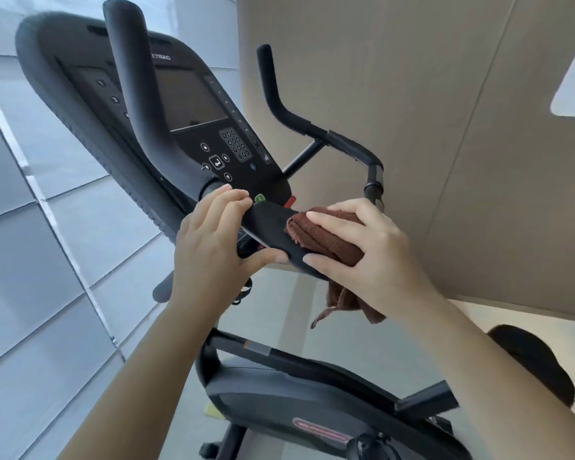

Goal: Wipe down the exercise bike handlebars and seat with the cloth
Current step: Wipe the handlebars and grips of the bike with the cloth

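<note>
A brown cloth (326, 239) is folded over the black pad (268, 227) at the middle of the exercise bike's handlebars, with a loose end hanging below. My right hand (372, 247) presses the cloth against the pad, fingers wrapped around both. My left hand (210, 240) grips the pad's left end, thumb underneath. The left handlebar horn (136, 94) rises in front of the console; the right handlebar (312, 127) curves off behind my right hand. The black seat (538, 360) shows at the lower right, partly behind my right forearm.
The bike's console (193, 101) with its dark screen and keypad stands just above my hands. The bike's frame and drive housing (279, 393) lie below. A tan wall panel (445, 127) is to the right, and window blinds (30, 227) fill the left.
</note>
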A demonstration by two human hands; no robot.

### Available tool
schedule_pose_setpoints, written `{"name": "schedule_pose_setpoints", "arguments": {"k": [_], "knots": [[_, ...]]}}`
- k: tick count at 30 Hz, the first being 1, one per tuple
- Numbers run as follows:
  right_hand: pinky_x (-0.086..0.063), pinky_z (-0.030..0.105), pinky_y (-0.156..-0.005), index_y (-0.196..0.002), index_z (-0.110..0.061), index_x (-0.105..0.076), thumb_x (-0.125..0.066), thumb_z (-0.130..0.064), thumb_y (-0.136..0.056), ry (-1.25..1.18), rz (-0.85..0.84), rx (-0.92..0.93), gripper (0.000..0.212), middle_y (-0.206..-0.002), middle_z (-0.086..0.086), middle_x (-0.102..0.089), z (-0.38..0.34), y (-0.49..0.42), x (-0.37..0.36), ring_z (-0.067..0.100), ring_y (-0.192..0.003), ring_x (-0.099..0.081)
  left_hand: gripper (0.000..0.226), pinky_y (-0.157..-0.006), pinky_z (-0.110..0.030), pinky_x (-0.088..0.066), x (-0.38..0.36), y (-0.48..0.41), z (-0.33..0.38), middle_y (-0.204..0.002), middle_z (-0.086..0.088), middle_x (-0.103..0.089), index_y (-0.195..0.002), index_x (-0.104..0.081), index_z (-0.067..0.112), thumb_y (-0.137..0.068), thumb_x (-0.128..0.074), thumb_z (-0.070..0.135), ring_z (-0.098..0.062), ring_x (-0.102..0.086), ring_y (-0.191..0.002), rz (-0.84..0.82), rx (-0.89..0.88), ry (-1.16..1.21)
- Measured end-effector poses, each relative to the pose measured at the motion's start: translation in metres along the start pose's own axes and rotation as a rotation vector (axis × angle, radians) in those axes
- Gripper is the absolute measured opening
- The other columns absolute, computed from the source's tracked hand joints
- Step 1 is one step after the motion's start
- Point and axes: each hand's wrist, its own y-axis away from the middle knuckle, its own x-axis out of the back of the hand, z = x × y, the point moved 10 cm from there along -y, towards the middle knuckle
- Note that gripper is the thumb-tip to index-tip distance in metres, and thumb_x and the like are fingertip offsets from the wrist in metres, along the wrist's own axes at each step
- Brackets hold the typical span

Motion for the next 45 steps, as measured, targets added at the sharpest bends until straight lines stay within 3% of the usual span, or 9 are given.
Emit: {"name": "schedule_pose_setpoints", "arguments": {"k": [11,16,22,26,30,33,37,40,45], "knots": [[-0.045,0.024,-0.089,-0.116,-0.019,-0.065,-0.072,-0.019,-0.077,0.146,0.215,-0.203,0.039,-0.110,0.004,-0.055,-0.005,0.041,0.013,0.021,-0.103,-0.056,0.073,-0.095,-0.050,-0.038,0.000,0.003,-0.006,-0.123,-0.012,-0.057,-0.112,-0.056,0.002,-0.071,-0.047,0.061,-0.030,-0.043,-0.124,-0.101,0.024,0.097],[-0.032,-0.002,-0.085,-0.112,-0.024,-0.067,-0.073,-0.017,-0.076,0.036,0.223,-0.141,0.037,-0.107,-0.003,-0.058,-0.020,0.015,0.020,0.001,-0.097,-0.053,0.060,-0.097,-0.047,-0.036,0.001,0.002,-0.006,-0.124,-0.008,-0.057,-0.116,-0.056,0.006,-0.074,-0.060,0.049,-0.027,-0.043,-0.125,-0.109,-0.031,0.089],[-0.037,0.006,-0.090,-0.112,-0.038,-0.063,-0.071,-0.025,-0.076,-0.141,0.131,-0.015,0.039,-0.106,-0.011,-0.060,-0.042,-0.066,0.005,-0.002,-0.102,-0.054,0.044,-0.095,-0.041,-0.039,0.018,-0.011,-0.023,-0.121,-0.001,-0.061,-0.113,-0.061,0.014,-0.081,-0.059,0.044,-0.020,-0.050,-0.119,-0.098,-0.078,0.166],[-0.033,-0.003,-0.080,-0.104,-0.050,-0.062,-0.071,-0.026,-0.076,-0.342,0.042,-0.015,0.038,-0.106,-0.018,-0.061,-0.040,-0.118,-0.022,-0.013,-0.098,-0.053,0.060,-0.100,-0.038,-0.033,0.042,-0.035,-0.062,-0.134,-0.003,-0.049,-0.124,-0.053,0.011,-0.078,-0.055,0.050,-0.020,-0.041,-0.127,-0.004,-0.090,0.038],[-0.043,0.009,-0.086,-0.100,-0.048,-0.066,-0.071,-0.029,-0.073,-0.514,-0.076,-0.012,0.033,-0.107,-0.015,-0.064,-0.043,-0.154,-0.063,-0.008,-0.096,-0.058,0.096,-0.105,-0.039,-0.025,0.051,-0.057,-0.112,-0.147,-0.002,-0.024,-0.138,-0.031,0.008,-0.064,-0.060,0.061,-0.015,-0.025,-0.134,-0.007,0.033,-0.001],[-0.037,0.001,-0.087,-0.104,-0.046,-0.064,-0.071,-0.025,-0.076,-0.562,0.022,0.079,0.036,-0.108,-0.013,-0.061,-0.060,-0.185,-0.065,-0.010,-0.098,-0.055,0.104,-0.107,-0.039,-0.023,0.054,-0.073,-0.129,-0.150,-0.001,-0.015,-0.141,-0.023,0.008,-0.061,-0.053,0.068,-0.006,-0.016,-0.134,-0.018,0.049,-0.057],[-0.031,-0.004,-0.084,-0.119,-0.030,-0.061,-0.068,-0.022,-0.081,-0.600,0.183,0.162,0.039,-0.110,-0.001,-0.054,-0.089,-0.225,-0.057,-0.002,-0.100,-0.053,0.115,-0.110,-0.046,-0.020,0.053,-0.085,-0.136,-0.152,0.001,-0.005,-0.142,-0.011,0.011,-0.056,-0.049,0.076,-0.007,-0.011,-0.136,-0.075,0.046,-0.123],[-0.032,-0.001,-0.090,-0.124,-0.028,-0.056,-0.066,-0.019,-0.082,-0.593,0.071,0.216,0.044,-0.112,0.004,-0.053,-0.101,-0.234,-0.069,0.003,-0.102,-0.052,0.118,-0.111,-0.043,-0.015,0.049,-0.083,-0.137,-0.153,0.002,0.000,-0.143,-0.005,0.013,-0.055,-0.047,0.079,-0.007,-0.005,-0.138,-0.126,0.044,-0.159],[-0.036,0.003,-0.085,-0.107,-0.048,-0.062,-0.069,-0.019,-0.075,-0.383,-0.461,0.369,0.044,-0.101,-0.006,-0.053,-0.091,-0.178,-0.105,-0.004,-0.093,-0.054,0.121,-0.112,-0.045,-0.016,0.046,-0.082,-0.137,-0.153,0.002,0.002,-0.143,-0.004,0.012,-0.053,-0.050,0.078,-0.004,-0.004,-0.138,-0.171,0.035,-0.223]]}}
